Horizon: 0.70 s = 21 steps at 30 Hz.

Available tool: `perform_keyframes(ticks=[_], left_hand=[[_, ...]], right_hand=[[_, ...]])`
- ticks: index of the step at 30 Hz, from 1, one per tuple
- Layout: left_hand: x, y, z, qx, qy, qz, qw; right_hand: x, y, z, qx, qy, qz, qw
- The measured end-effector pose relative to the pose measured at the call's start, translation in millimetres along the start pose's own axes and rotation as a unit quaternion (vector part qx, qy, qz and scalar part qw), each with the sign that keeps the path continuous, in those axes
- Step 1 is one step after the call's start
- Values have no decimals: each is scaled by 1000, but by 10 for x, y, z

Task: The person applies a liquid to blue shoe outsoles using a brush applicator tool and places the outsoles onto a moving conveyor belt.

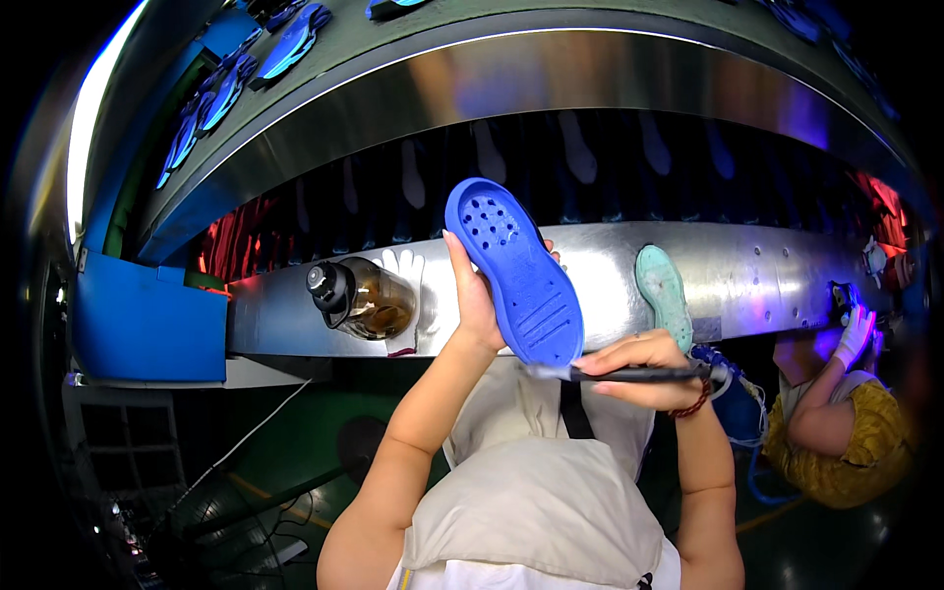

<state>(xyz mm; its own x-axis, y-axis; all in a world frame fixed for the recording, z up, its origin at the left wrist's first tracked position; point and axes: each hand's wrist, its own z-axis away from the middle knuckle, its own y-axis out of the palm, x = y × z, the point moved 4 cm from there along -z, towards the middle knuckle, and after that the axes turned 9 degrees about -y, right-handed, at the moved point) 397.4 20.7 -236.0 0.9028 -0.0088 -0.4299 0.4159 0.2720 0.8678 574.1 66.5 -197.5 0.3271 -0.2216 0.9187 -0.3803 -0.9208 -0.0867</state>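
Observation:
A blue shoe sole [526,280] is held up in front of me above the metal ledge, its holed end pointing away and its grooved end toward me. My left hand [479,300] grips it from below and the left, with fingertips showing past its right edge. My right hand [649,369] is closed around a slim black-handled tool [644,375]. The tool's blurred silvery tip lies at the sole's near end; whether it touches, I cannot tell. Just beyond my right hand, a pale green sole [665,290] rests on the ledge.
On the metal ledge [733,275], a dark-capped bottle of brown liquid [369,300] stands beside a white glove [408,270]. Blue soles [295,44] lie on the green conveyor belt [472,18] beyond. At right, a co-worker's gloved hand [857,329] is near the ledge.

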Motion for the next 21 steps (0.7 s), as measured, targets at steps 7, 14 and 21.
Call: perform_keyframes(ticks=[7, 14, 21], left_hand=[[-121, 309, -51, 56, -14, 37, 998], [108, 199, 78, 37, 0, -32, 999], [14, 293, -5, 32, -12, 12, 999]], right_hand=[[-285, -63, 61, -197, 58, -206, 957], [5, 146, -37, -156, 33, -99, 982], [55, -5, -150, -112, -30, -2, 993]])
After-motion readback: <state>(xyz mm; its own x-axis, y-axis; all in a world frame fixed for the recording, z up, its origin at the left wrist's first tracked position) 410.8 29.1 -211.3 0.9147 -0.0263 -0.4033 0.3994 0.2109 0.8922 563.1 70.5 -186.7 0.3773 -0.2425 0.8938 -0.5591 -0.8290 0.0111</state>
